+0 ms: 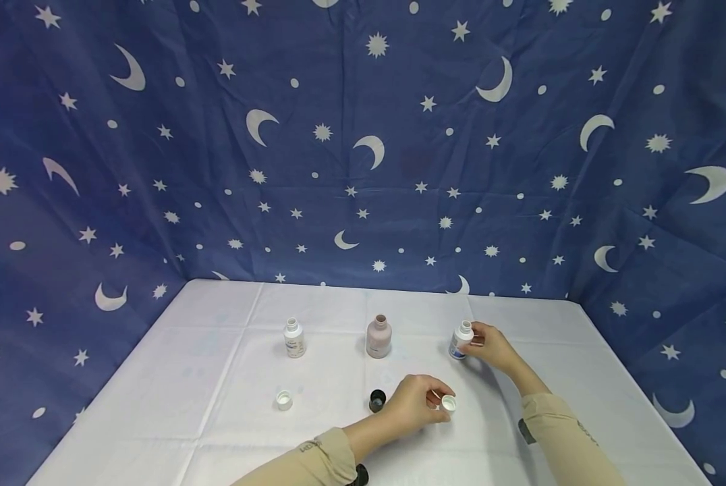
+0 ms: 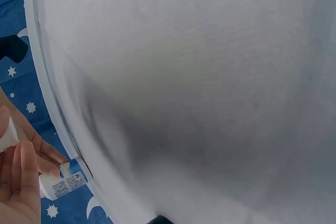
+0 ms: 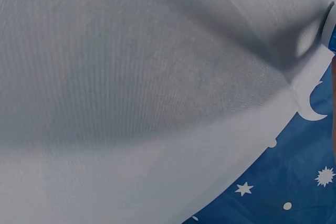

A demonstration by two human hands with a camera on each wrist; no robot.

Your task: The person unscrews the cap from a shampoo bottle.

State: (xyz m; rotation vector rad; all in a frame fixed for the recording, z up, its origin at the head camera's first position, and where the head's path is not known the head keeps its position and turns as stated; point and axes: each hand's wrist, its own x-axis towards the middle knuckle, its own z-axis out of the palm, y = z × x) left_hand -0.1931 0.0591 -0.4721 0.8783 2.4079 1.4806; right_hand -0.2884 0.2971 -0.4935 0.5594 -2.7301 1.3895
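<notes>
In the head view my left hand (image 1: 413, 403) pinches a small white bottle cap (image 1: 448, 404) low over the table, its hollow side showing. My right hand (image 1: 493, 347) grips an uncapped white bottle (image 1: 459, 340) with a blue label, farther back and to the right. From the left wrist, the cap (image 2: 8, 136) shows between fingers at the left edge, with the labelled bottle (image 2: 62, 184) and the right hand behind it. Only a sliver of that bottle (image 3: 331, 32) enters the right wrist view.
A cream-labelled white bottle (image 1: 293, 339) and a pinkish bottle (image 1: 378, 337), both uncapped, stand on the white-covered table (image 1: 229, 418). In front of them lie a white cap (image 1: 284, 400) and a black cap (image 1: 377, 400). A blue star-and-moon curtain (image 1: 399, 223) surrounds the back and sides.
</notes>
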